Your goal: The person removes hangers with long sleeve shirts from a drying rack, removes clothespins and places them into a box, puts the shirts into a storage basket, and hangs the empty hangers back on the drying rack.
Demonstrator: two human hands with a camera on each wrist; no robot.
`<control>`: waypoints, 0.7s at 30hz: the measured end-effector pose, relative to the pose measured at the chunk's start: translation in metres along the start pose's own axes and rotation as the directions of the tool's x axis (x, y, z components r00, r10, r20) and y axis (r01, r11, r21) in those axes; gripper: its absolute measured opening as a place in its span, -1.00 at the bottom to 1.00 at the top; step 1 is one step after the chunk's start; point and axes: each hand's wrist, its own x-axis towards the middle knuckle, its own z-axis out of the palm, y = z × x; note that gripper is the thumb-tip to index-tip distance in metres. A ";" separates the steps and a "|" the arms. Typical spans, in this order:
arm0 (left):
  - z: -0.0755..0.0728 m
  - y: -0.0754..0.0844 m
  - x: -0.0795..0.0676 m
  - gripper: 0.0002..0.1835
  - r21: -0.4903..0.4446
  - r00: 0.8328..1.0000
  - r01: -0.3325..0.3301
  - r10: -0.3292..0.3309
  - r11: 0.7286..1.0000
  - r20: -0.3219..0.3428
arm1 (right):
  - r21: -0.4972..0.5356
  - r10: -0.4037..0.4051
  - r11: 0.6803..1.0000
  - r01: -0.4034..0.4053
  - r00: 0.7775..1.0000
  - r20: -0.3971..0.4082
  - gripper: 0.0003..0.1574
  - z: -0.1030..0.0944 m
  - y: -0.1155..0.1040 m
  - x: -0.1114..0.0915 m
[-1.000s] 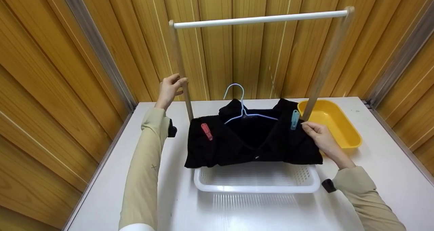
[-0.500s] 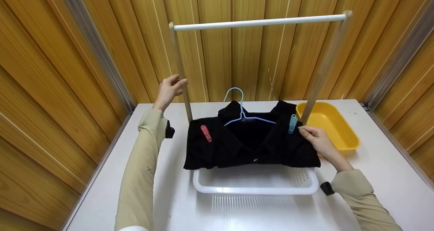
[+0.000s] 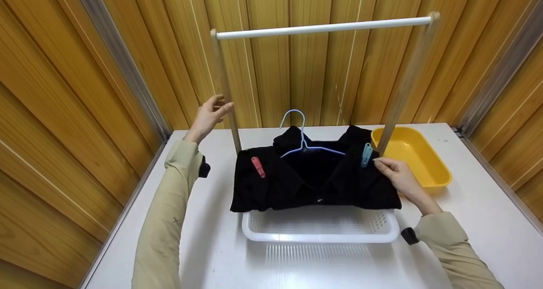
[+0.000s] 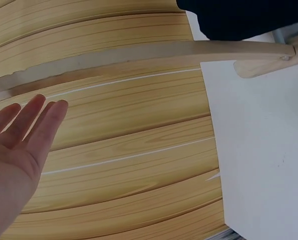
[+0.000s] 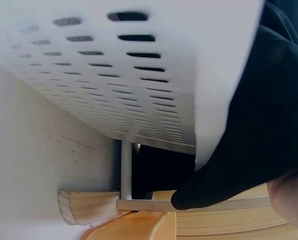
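A black collared shirt [image 3: 292,191] lies spread over a white slotted basket [image 3: 321,238], with a pale blue wire hanger [image 3: 324,148] inside its neck, hook upward. One red clothespin [image 3: 258,167] is on its left shoulder area in view, a teal clothespin [image 3: 366,155] on the right. My right hand [image 3: 401,178] pinches the shirt's edge beside the teal clothespin; the right wrist view catches only part of this hand [image 5: 291,200]. Beside the rack's left post [image 3: 225,77], my left hand [image 3: 208,118] is held up with fingers extended and holds nothing.
A wooden clothes rack with a white top bar [image 3: 324,27] stands behind the shirt. On the right, partly behind the rack's right post [image 3: 403,89], sits a yellow basin [image 3: 439,166]. Wood-patterned walls enclose the white table [image 3: 229,255] at the back and sides.
My left hand has come off the left post and drawn slightly back to the left. The right hand keeps its pinch on the shirt; the whole view has shifted a little.
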 end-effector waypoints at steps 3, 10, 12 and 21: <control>-0.003 0.001 -0.005 -0.32 0.033 1.000 -0.005 0.005 0.999 0.013 | -0.003 -0.006 1.000 0.006 1.000 -0.003 -0.68 0.000 0.000 0.000; -0.006 -0.006 -0.018 -0.35 0.202 1.000 -0.023 0.022 0.979 0.005 | -0.016 -0.007 1.000 0.006 1.000 -0.015 -0.68 0.001 0.001 -0.001; -0.005 -0.007 -0.020 -0.37 0.236 0.998 -0.051 0.055 0.970 -0.008 | -0.019 -0.010 1.000 0.009 1.000 -0.020 -0.69 0.001 0.001 -0.001; 0.003 -0.003 -0.031 -0.47 0.297 0.966 -0.187 0.230 0.936 -0.115 | 0.002 -0.031 1.000 0.031 0.999 -0.026 -0.71 0.003 -0.001 0.000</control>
